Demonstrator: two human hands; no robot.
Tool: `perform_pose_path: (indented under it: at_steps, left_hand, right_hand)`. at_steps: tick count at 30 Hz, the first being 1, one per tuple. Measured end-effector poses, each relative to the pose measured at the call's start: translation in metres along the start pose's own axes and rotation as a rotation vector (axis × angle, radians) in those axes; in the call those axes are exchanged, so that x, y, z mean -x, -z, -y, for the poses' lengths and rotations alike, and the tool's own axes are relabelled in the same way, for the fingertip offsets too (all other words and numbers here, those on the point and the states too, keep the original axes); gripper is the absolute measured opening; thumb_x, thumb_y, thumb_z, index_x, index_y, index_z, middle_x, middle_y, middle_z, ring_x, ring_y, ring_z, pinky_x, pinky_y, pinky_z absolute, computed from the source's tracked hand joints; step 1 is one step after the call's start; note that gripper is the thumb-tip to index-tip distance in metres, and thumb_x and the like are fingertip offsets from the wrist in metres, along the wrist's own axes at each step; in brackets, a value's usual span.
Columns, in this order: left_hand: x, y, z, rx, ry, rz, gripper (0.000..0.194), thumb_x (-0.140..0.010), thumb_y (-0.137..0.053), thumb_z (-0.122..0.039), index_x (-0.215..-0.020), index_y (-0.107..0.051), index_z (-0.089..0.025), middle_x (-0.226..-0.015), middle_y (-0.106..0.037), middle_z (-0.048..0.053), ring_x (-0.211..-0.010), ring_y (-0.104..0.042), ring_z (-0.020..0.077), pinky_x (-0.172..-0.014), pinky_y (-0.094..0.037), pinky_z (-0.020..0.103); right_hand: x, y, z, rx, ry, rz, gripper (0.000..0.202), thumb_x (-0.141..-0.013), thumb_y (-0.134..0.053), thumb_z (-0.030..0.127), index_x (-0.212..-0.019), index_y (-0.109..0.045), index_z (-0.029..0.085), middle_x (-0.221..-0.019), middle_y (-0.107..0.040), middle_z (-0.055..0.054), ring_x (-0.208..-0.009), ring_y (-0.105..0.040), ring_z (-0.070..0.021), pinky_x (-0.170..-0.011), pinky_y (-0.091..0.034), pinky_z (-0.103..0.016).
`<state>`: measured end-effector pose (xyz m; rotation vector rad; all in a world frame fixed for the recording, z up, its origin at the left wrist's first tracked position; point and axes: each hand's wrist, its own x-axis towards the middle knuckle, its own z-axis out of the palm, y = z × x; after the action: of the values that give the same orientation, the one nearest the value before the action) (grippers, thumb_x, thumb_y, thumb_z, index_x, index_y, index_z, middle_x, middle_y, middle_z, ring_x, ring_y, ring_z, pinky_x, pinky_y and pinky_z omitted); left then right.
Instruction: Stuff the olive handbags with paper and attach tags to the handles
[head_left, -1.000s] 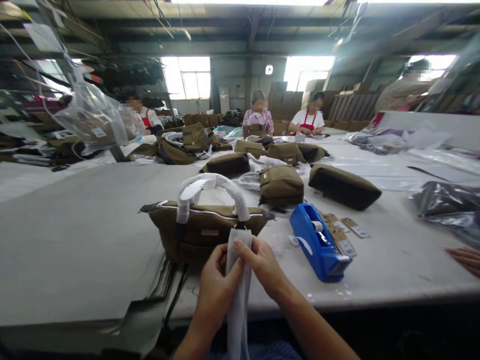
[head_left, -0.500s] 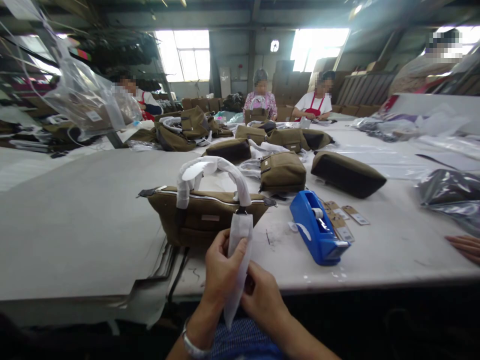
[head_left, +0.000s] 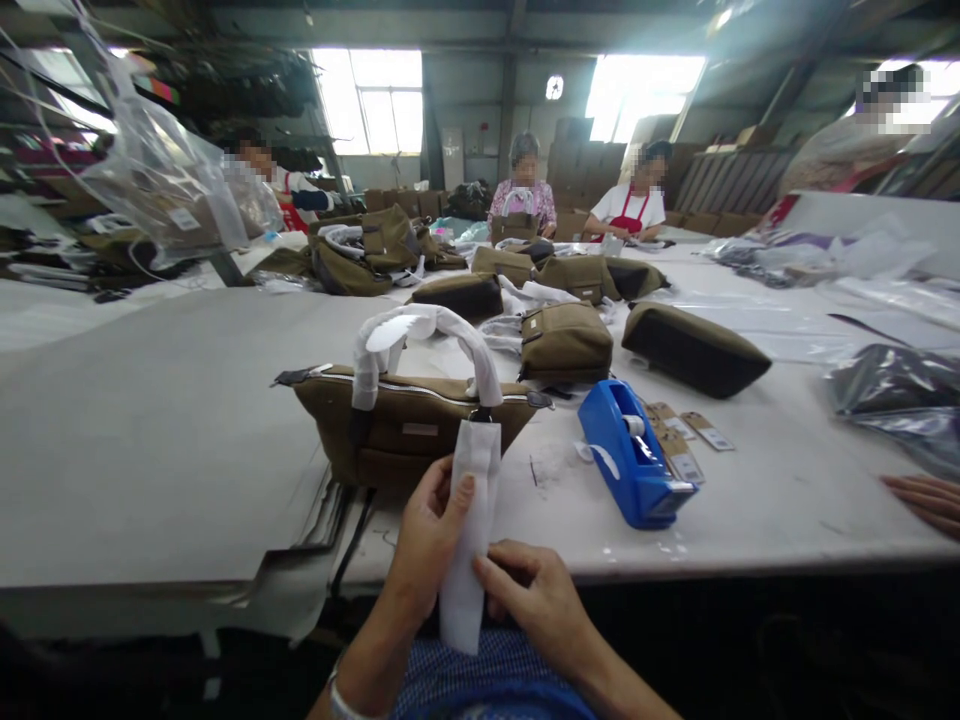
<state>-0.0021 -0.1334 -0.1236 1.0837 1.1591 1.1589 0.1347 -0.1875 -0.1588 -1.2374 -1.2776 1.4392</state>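
An olive bag (head_left: 397, 440) stands upright near the table's front edge, its handles (head_left: 442, 325) wrapped in white material. From a ring at its right side hangs a long white wrapped strip (head_left: 474, 500). My left hand (head_left: 431, 525) pinches the strip's upper part, thumb in front. Lower down, my right hand (head_left: 529, 590) grips the strip's right edge between thumb and curled fingers. The strip's lower end hangs past the table edge. To the right sits a blue tape dispenser (head_left: 626, 455), with a piece of white tape or paper at its left side.
Brown tags (head_left: 705, 430) lie beside the dispenser. More olive bags (head_left: 566, 340) spread over the table (head_left: 780, 500) behind. Large sheets (head_left: 150, 430) cover the left. Another person's hand (head_left: 926, 500) rests at the right edge; plastic-wrapped goods (head_left: 900, 395) lie beyond. Several people are around the table.
The white strip has turned to show its broad face and its lower end has swung slightly. My left hand has shifted a little left; my right hand's thumb now lies on the strip's edge.
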Motion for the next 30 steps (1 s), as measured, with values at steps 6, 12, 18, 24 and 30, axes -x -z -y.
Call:
perform_pose_path:
  at_steps: [6, 12, 18, 24, 30]
  left_hand:
    - [0.033, 0.023, 0.024, 0.083, 0.207, 0.073, 0.053, -0.076, -0.081, -0.05, -0.116, -0.067, -0.017, -0.117, -0.074, 0.014, -0.11, -0.07, 0.0321, -0.091, -0.057, 0.038]
    - [0.032, 0.033, 0.039, -0.036, 0.184, -0.029, 0.059, -0.073, -0.084, -0.052, -0.117, -0.065, -0.018, -0.106, -0.077, 0.01, -0.106, -0.071, 0.0326, -0.09, -0.057, 0.037]
    - [0.031, 0.021, 0.035, 0.031, 0.136, -0.103, 0.062, -0.069, -0.085, -0.054, -0.115, -0.065, -0.019, -0.111, -0.076, 0.01, -0.107, -0.07, 0.0315, -0.092, -0.055, 0.036]
    - [0.031, 0.018, 0.035, -0.019, 0.117, -0.113, 0.059, -0.067, -0.084, -0.056, -0.11, -0.068, -0.019, -0.102, -0.077, 0.009, -0.104, -0.071, 0.0311, -0.095, -0.055, 0.036]
    - [0.03, 0.019, 0.035, -0.043, 0.114, -0.112, 0.06, -0.067, -0.082, -0.059, -0.109, -0.068, -0.018, -0.104, -0.078, 0.009, -0.101, -0.072, 0.0307, -0.094, -0.055, 0.036]
  right_hand:
    - [0.002, -0.002, 0.004, 0.077, 0.02, 0.012, 0.036, -0.094, -0.064, 0.046, -0.08, -0.078, 0.015, -0.062, -0.062, 0.0, -0.053, -0.053, -0.0108, -0.052, -0.04, -0.022]
    - [0.003, 0.061, 0.03, 0.567, 0.321, -0.241, 0.025, -0.097, -0.06, 0.037, -0.105, -0.079, 0.022, -0.102, -0.078, -0.007, -0.095, -0.072, -0.022, -0.091, -0.053, -0.032]
    - [-0.002, 0.189, 0.031, 0.726, 0.115, -0.902, 0.034, -0.081, -0.068, 0.043, -0.098, -0.079, 0.016, -0.123, -0.071, -0.019, -0.128, -0.055, -0.0389, -0.117, -0.031, -0.054]
    - [-0.001, 0.217, 0.006, 0.451, -0.028, -0.801, 0.041, -0.076, -0.071, 0.058, -0.087, -0.082, 0.02, -0.115, -0.076, -0.013, -0.118, -0.064, -0.0363, -0.105, -0.045, -0.049]
    - [-0.006, 0.217, 0.006, 0.195, -0.01, -0.748, 0.043, -0.063, -0.085, 0.056, -0.085, -0.082, 0.018, -0.12, -0.075, -0.012, -0.123, -0.062, -0.0374, -0.111, -0.041, -0.049]
